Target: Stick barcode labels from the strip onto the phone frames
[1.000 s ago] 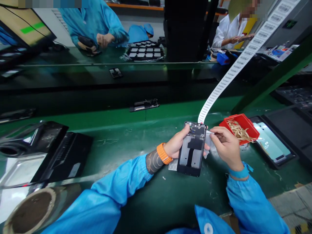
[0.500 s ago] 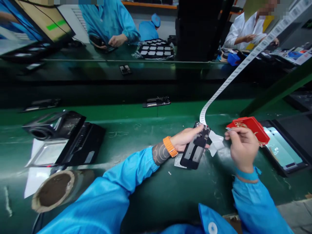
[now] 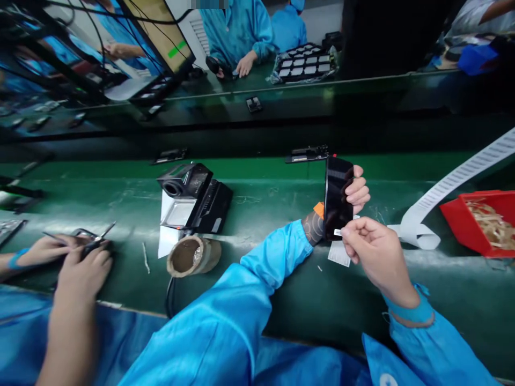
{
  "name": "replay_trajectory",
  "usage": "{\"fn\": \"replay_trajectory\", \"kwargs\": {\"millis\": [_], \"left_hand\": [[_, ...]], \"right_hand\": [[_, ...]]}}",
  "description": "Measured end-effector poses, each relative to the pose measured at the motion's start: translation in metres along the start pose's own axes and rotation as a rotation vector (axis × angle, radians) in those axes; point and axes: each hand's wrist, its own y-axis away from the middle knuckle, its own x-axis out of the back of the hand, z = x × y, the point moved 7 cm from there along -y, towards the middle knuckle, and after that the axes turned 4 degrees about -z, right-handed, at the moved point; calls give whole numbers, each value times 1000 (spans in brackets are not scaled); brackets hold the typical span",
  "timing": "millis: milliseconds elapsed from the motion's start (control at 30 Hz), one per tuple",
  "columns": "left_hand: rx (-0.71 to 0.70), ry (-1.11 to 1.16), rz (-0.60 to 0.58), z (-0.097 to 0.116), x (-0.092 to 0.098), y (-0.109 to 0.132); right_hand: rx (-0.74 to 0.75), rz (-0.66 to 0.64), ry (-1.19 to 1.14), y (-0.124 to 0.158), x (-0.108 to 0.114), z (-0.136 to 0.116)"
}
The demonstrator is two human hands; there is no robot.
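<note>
My left hand (image 3: 357, 188) is wrapped round a phone (image 3: 337, 198), its fingers curling over the right edge. The glossy black front now faces me, and the phone stands tilted up above the bench. At its lower end my right hand (image 3: 376, 252) pinches a small white label (image 3: 337, 232) between thumb and forefinger. That label lies against or just in front of the black glass; I cannot tell whether it touches. Beneath the phone a white printed sheet (image 3: 339, 255) rests on the green bench. Right of my hands, a long printed label strip (image 3: 438, 195) curls down onto the bench.
A red bin (image 3: 461, 217) with tan scraps stands at the right. Left of me are a black device (image 3: 213, 206) and a round pot (image 3: 209, 257). A co-worker's hands (image 3: 80, 260) handle a small device farther left. Phone parts (image 3: 308, 154) lie along the back ledge.
The phone has been turned from its inner side to its glossy front. My right hand has brought the small label over to its lower end. The view has swung left.
</note>
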Motion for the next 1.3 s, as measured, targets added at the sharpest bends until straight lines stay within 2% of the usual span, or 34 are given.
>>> {"fn": "replay_trajectory", "kwargs": {"millis": [200,367,533,633,733,833,900,1000,1033,1100,1233,1300], "left_hand": [[69,26,11,-4,-8,6],[85,35,112,-1,-9,9],[21,16,28,-1,-13,7],[-16,17,-12,1,-11,5],[-67,0,37,21,-4,4],[-108,-86,225,57,14,14],[-135,-144,297,82,22,26],[-189,-184,213,105,25,41],[-173,-206,164,104,26,45],[-43,-283,57,91,28,52],[363,-499,-133,43,36,67],[468,-556,-197,27,34,74]], "right_hand": [[26,3,116,1,0,-5],[38,-21,155,2,-1,-9],[89,17,295,5,-5,-7],[151,83,487,1,7,-5],[167,204,603,-11,44,6],[224,303,699,-23,81,18],[299,247,837,-30,85,25],[375,143,1044,-39,68,36],[368,138,1075,-41,63,39],[326,148,1038,-45,59,42],[217,112,583,-44,68,40],[212,113,372,-39,73,34]]}}
